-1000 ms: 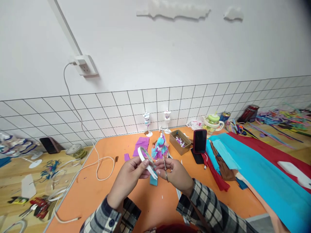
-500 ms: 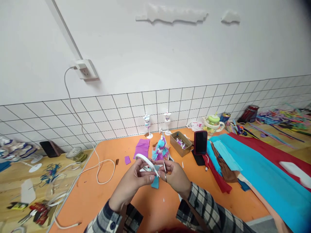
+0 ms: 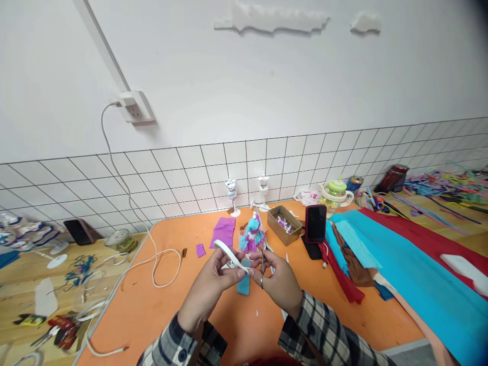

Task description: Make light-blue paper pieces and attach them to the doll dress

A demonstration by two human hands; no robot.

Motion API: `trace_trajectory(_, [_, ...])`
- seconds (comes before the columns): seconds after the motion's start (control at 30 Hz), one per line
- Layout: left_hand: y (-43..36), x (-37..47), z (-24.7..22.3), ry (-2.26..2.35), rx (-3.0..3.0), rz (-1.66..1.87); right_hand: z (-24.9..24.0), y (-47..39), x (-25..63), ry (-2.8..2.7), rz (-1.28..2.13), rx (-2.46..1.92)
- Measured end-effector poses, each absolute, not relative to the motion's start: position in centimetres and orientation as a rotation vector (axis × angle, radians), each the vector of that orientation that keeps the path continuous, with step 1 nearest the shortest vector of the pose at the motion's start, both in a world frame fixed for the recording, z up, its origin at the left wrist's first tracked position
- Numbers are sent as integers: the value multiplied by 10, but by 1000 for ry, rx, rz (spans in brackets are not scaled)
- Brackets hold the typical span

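Observation:
My left hand (image 3: 208,279) pinches a curved white strip (image 3: 227,251), like a band or ribbon, between thumb and fingers. Close against it, my right hand (image 3: 280,282) is closed around slim metal scissors (image 3: 263,262), mostly hidden by the fingers; its fingertips meet the strip's near end. Just beyond both hands stands a miniature dress form (image 3: 253,235) in a turquoise and purple ruffled dress. Under the hands lies a small teal fabric piece (image 3: 243,285), partly covered.
Purple cloth (image 3: 223,232), two small white dress forms (image 3: 231,192), a cardboard box (image 3: 284,233) with small parts and a propped phone (image 3: 315,223) stand behind. Coloured fabrics (image 3: 400,259) cover the right side; a white cable (image 3: 156,262) crosses the left. A lidded cup (image 3: 335,193) stands by the wall.
My right fingers have turned slightly with the scissors, which now show less blade. Both hands have come a little closer together at the strip's end.

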State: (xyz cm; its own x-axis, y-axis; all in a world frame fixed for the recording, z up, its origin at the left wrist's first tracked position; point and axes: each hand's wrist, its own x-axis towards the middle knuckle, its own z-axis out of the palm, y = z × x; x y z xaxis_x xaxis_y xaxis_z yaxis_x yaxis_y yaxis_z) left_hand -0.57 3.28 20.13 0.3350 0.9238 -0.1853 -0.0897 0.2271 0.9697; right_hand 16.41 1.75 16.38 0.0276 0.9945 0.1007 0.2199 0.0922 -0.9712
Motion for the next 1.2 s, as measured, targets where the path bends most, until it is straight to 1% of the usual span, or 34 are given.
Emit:
trace_trajectory(0.23, [35, -1, 199, 1053, 1135, 941, 162, 17, 163, -1402, 1030, -1253])
trace_trajectory(0.4, [35, -2, 199, 1060, 1201, 904, 158, 22, 164, -1278, 1159, -1197])
trace_trajectory(0.5, [34, -2, 197, 1068, 1218, 879, 158, 23, 161, -1307, 1155, -1228])
trace_trajectory(0.63, [34, 0, 192, 1029, 1197, 836, 161, 19, 161, -1435, 1062, -1275])
trace_trajectory(0.8, [30, 0, 195, 893, 1095, 775, 165, 12, 167, -1669, 637, -1303])
trace_trajectory(0.87, [28, -2, 198, 810, 1037, 754, 164, 10, 167, -1678, 571, -1259])
trace_trajectory(0.93, [27, -4, 200, 784, 1024, 760, 159, 9, 167, -1624, 636, -1227])
trace_trajectory(1.0, [27, -7, 200, 800, 1057, 789, 155, 8, 168, -1530, 797, -1222])
trace_trajectory(1.1, [28, -10, 201, 860, 1138, 820, 157, 5, 179, -1402, 1119, -1213])
trace_trajectory(1.2, [30, -10, 204, 933, 1189, 806, 176, -4, 198, -1531, 1530, -1070])
